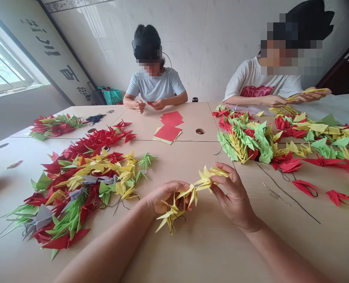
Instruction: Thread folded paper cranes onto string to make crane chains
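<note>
A string of yellow origami paper cranes (192, 188) runs between my hands. My left hand (167, 196) is shut on its lower part, with several cranes dangling below on dark thread. My right hand (233, 192) pinches the upper end between fingers and thumb. A large heap of red, green and yellow paper cranes (83, 184) lies to my left. Another heap (251, 141) spreads to my right, and neither hand touches them.
Across the light wooden table (192, 251), a seated person (155, 84) works with a small red paper. Another person (265, 78) on the right holds yellow cranes. Red paper squares (168, 127) are stacked mid-table, and dark thread (289, 192) lies to the right.
</note>
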`<state>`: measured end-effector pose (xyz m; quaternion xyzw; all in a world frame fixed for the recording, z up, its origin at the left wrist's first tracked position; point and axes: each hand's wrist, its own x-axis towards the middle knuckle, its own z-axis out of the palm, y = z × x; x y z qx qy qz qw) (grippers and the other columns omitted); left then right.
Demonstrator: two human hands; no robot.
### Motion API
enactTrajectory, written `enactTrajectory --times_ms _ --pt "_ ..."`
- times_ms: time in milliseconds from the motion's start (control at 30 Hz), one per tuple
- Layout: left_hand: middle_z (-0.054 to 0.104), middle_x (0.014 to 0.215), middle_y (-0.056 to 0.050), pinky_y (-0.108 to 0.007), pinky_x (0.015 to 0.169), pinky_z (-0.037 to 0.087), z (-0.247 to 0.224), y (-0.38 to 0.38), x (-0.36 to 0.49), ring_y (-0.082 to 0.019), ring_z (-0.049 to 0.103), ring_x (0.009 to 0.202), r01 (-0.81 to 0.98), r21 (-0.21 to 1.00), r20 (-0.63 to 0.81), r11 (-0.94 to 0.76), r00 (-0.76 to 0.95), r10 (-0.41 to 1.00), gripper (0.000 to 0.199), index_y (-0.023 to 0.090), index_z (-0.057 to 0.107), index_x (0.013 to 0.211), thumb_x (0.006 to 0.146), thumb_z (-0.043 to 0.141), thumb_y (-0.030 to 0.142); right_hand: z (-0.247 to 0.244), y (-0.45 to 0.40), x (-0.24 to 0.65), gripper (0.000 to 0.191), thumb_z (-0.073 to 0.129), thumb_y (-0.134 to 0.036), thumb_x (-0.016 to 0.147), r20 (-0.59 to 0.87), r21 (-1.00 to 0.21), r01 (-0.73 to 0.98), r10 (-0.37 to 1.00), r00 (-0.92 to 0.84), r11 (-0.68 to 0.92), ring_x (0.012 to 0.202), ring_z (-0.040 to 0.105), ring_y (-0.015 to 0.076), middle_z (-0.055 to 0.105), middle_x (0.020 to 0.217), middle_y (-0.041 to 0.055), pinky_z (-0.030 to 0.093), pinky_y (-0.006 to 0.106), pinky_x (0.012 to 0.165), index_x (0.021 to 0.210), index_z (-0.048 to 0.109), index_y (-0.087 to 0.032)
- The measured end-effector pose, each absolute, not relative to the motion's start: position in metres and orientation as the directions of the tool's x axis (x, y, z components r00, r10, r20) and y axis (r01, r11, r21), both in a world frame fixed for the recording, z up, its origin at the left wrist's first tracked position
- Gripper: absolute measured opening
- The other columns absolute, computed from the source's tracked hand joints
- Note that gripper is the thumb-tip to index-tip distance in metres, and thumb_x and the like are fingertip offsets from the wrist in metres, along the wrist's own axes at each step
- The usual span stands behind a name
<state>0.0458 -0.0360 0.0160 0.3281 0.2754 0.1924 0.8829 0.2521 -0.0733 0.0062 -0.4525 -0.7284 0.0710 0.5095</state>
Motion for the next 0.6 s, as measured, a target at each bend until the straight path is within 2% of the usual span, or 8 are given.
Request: enactTrajectory --times_ms 100,233,333,600 --pt "0.057 0.057 -0.003 -0.027 0.059 0.046 0.0169 -0.0346 0.0451 -0.018 0.062 0.059 -0.12 0.666 -0.382 0.736 0.793 0.475 0.017 0.012 0.058 0.064 0.071 0.056 0.027 0.0068 -0.0731 0.2543 0.017 0.053 -0.017 0.086 0.704 -0.523 0.611 0.706 -0.084 0.594 0.113 0.052 0.0255 0.046 0.124 0.0096 0.049 0.044 0.087 0.096 0.06 -0.029" --pt "0.056 0.054 -0.003 -0.028 0.057 0.047 0.0183 -0.0341 0.0444 -0.018 0.061 0.056 -0.087 0.71 -0.381 0.699 0.787 0.485 0.016 0.012 0.059 0.065 0.068 0.058 0.028 0.0072 -0.0739 0.2536 0.018 0.054 -0.016 0.086 0.711 -0.498 0.607 0.692 -0.122 0.619 0.115 0.05 0.0254 0.045 0.124 0.0096 0.05 0.043 0.087 0.097 0.061 -0.029" --pt "0.055 0.054 -0.002 -0.027 0.058 0.048 0.0176 -0.0345 0.0438 -0.017 0.06 0.057 -0.081 0.696 -0.383 0.713 0.798 0.465 0.016 0.012 0.06 0.066 0.068 0.058 0.028 0.0069 -0.0748 0.252 0.02 0.055 -0.016 0.086 0.713 -0.48 0.605 0.684 -0.152 0.635 0.119 0.048 0.0265 0.046 0.124 0.009 0.051 0.043 0.087 0.098 0.062 -0.03" --pt "0.056 0.053 -0.002 -0.029 0.06 0.05 0.0163 -0.0336 0.0432 -0.016 0.059 0.056 -0.005 0.682 -0.411 0.732 0.825 0.388 0.017 0.012 0.059 0.064 0.067 0.056 0.029 0.0039 -0.0732 0.2536 0.018 0.055 -0.02 0.086 0.711 -0.487 0.62 0.692 -0.127 0.615 0.121 0.047 0.028 0.048 0.123 0.0086 0.049 0.046 0.09 0.096 0.066 -0.03"
